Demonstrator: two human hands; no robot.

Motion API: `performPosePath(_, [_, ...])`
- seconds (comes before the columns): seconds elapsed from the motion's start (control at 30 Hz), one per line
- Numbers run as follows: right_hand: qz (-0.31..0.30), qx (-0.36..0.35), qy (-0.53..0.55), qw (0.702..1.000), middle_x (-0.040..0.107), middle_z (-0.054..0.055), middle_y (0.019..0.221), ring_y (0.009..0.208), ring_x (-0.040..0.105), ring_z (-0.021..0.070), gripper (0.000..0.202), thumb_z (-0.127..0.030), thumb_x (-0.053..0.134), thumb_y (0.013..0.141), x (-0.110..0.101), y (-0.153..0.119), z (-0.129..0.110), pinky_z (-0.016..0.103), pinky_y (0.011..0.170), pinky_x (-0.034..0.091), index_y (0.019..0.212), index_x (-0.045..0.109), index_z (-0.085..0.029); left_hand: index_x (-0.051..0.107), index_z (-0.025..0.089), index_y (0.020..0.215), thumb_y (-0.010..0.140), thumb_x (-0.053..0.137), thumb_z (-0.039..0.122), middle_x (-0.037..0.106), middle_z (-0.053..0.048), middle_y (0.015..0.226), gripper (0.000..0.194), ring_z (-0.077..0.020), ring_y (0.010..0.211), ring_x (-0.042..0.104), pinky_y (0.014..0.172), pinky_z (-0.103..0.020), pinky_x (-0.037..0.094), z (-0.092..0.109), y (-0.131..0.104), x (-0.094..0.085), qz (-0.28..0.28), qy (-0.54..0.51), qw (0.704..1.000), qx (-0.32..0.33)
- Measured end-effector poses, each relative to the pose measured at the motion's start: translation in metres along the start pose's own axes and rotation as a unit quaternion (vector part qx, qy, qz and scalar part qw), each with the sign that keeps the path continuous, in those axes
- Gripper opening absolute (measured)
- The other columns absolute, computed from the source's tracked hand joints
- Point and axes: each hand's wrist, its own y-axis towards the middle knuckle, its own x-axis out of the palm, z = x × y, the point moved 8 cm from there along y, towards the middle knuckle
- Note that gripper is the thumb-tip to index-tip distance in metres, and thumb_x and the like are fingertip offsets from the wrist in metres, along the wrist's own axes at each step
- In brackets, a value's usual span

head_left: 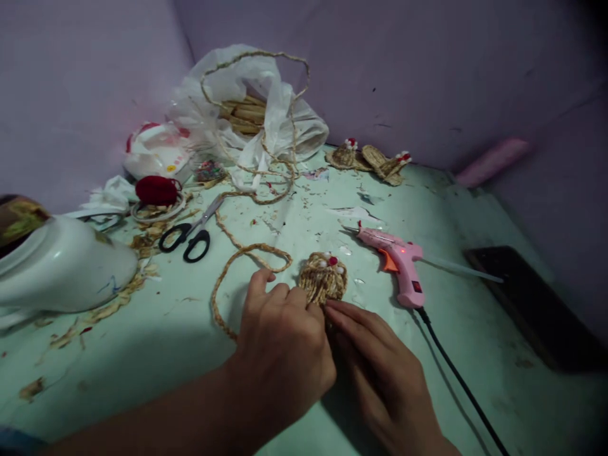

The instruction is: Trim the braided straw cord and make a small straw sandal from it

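Note:
A small woven straw slipper [323,278], with white beads and one red bead on its top, is held low over the table between my two hands. My left hand [285,335] is closed on its near left side, and its knuckles hide part of the slipper. On the near right side, the fingers of my right hand [384,361] are pressed together against it. A braided straw cord [216,297] runs out beside my left hand, loops on the table and trails back toward a white plastic bag [280,107].
A pink glue gun [394,253] with a glue stick and black cable lies at right, near a dark phone [532,304]. Black-handled scissors [192,234], red yarn [156,190] and a white ceramic jug [71,266] are at left. Two beaded straw slippers [380,161] lie behind.

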Motion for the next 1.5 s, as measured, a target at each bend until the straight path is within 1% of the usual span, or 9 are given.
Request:
performPosePath(0.13, [-0.023, -0.023, -0.036, 0.999, 0.056, 0.012, 0.118, 0.101, 0.055, 0.0224, 0.049, -0.004, 0.041, 0.074, 0.005, 0.001, 0.001, 0.039, 0.079, 0.05, 0.12, 0.048, -0.019, 0.061, 0.016, 0.059, 0.07, 0.045, 0.015, 0.057, -0.003, 0.059, 0.02, -0.018, 0.063, 0.053, 0.09, -0.047, 0.031, 0.0, -0.002, 0.0, 0.014, -0.008, 1.0, -0.006])
performPosePath(0.3, [-0.014, -0.031, -0.064, 0.997, 0.055, 0.011, 0.12, 0.101, 0.055, 0.0233, 0.051, -0.005, 0.042, 0.072, 0.006, 0.001, -0.001, 0.04, 0.078, 0.05, 0.121, 0.047, -0.021, 0.062, 0.016, 0.064, 0.07, 0.044, 0.013, 0.058, -0.005, 0.064, 0.02, -0.0192, 0.07, 0.055, 0.093, -0.046, 0.03, -0.002, -0.003, 0.008, -0.028, -0.029, 0.999, -0.028])
performPosePath(0.53, [-0.046, -0.011, -0.085, 0.995, 0.054, 0.01, 0.122, 0.101, 0.055, 0.025, 0.055, -0.002, 0.041, 0.067, 0.013, 0.001, 0.003, 0.041, 0.078, 0.051, 0.119, 0.05, -0.019, 0.064, 0.016, 0.072, 0.071, 0.043, 0.015, 0.059, -0.005, 0.07, 0.02, -0.0204, 0.074, 0.055, 0.095, -0.048, 0.027, -0.004, -0.001, 0.011, -0.076, -0.041, 0.996, 0.007])
performPosePath(0.67, [-0.054, 0.001, -0.061, 0.997, 0.055, 0.009, 0.121, 0.104, 0.054, 0.0231, 0.059, 0.001, 0.04, 0.066, 0.012, 0.003, 0.006, 0.041, 0.083, 0.05, 0.12, 0.05, -0.02, 0.065, 0.018, 0.072, 0.079, 0.037, 0.018, 0.061, -0.002, 0.066, 0.028, -0.0159, 0.065, 0.055, 0.077, -0.036, 0.04, -0.021, 0.006, 0.01, -0.151, -0.135, 0.979, 0.019])
performPosePath(0.73, [-0.064, 0.01, -0.049, 0.997, 0.054, 0.009, 0.122, 0.106, 0.053, 0.0219, 0.059, 0.002, 0.04, 0.066, 0.012, 0.004, 0.007, 0.041, 0.085, 0.048, 0.12, 0.05, -0.021, 0.065, 0.021, 0.073, 0.08, 0.038, 0.021, 0.062, 0.001, 0.065, 0.028, -0.0134, 0.062, 0.055, 0.064, -0.027, 0.042, -0.037, 0.009, 0.008, -0.165, -0.183, 0.969, -0.037])
performPosePath(0.9, [-0.06, 0.017, -0.038, 0.997, 0.055, 0.011, 0.12, 0.106, 0.053, 0.0208, 0.054, 0.002, 0.039, 0.067, 0.01, 0.007, 0.01, 0.04, 0.084, 0.049, 0.116, 0.054, -0.016, 0.066, 0.023, 0.068, 0.074, 0.047, 0.026, 0.063, 0.004, 0.063, 0.02, -0.0122, 0.062, 0.054, 0.058, -0.024, 0.039, -0.053, 0.008, 0.007, -0.156, -0.2, 0.958, -0.131])
performPosePath(1.2, [-0.047, 0.026, -0.033, 0.998, 0.057, 0.011, 0.118, 0.105, 0.054, 0.0218, 0.051, -0.001, 0.04, 0.068, 0.009, 0.006, 0.011, 0.041, 0.083, 0.049, 0.113, 0.056, -0.017, 0.066, 0.02, 0.065, 0.07, 0.053, 0.034, 0.061, -0.002, 0.063, 0.019, -0.0173, 0.065, 0.053, 0.068, -0.034, 0.039, -0.029, 0.009, 0.01, -0.134, -0.063, 0.988, -0.052])
performPosePath(1.37, [0.02, 0.028, 0.04, 0.999, 0.059, 0.012, 0.111, 0.101, 0.056, 0.019, 0.044, 0.0, 0.04, 0.072, -0.003, 0.006, 0.009, 0.036, 0.083, 0.049, 0.109, 0.058, -0.016, 0.064, 0.017, 0.061, 0.071, 0.048, 0.025, 0.061, -0.005, 0.063, 0.02, -0.0188, 0.063, 0.053, 0.074, -0.04, 0.037, -0.017, 0.01, 0.011, -0.121, -0.003, 0.992, -0.024])
performPosePath(1.5, [0.093, 0.131, 0.141, 0.977, 0.066, 0.009, 0.093, 0.084, 0.061, 0.0171, 0.024, -0.011, 0.049, 0.077, -0.018, 0.006, 0.021, 0.033, 0.073, 0.051, 0.096, 0.063, -0.017, 0.062, 0.02, 0.059, 0.07, 0.048, 0.024, 0.06, -0.002, 0.06, 0.018, -0.0187, 0.061, 0.05, 0.07, -0.038, 0.038, -0.022, 0.005, -0.011, -0.075, -0.002, 0.996, -0.042])
